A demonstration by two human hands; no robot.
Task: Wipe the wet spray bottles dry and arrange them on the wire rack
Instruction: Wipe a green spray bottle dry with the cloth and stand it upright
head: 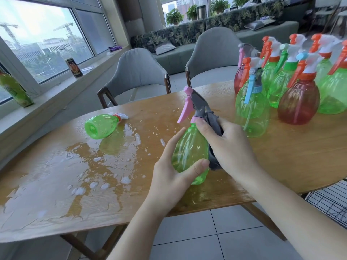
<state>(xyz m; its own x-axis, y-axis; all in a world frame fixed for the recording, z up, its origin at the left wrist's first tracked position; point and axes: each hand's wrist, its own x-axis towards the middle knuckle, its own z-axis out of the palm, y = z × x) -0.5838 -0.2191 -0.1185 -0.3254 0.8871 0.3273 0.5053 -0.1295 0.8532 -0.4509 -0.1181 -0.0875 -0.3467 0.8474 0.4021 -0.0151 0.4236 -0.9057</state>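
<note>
A green spray bottle (189, 149) with a pink trigger and grey head is held above the wooden table (281, 162). My left hand (170, 175) grips its body from below. My right hand (225, 147) holds a grey cloth (214, 162) pressed against the bottle's right side. A second green bottle (101, 125) lies on its side in the puddle at the left. Several green and red bottles (298, 102) stand upright at the right of the table. A black wire rack (330, 201) shows at the lower right, below the table edge.
Water pools and droplets (84, 166) cover the table's left half. Two grey chairs (137, 76) stand behind the table. A windowsill at the left holds a green bottle (13, 89) and a dark box (74, 67). Tiled floor lies below.
</note>
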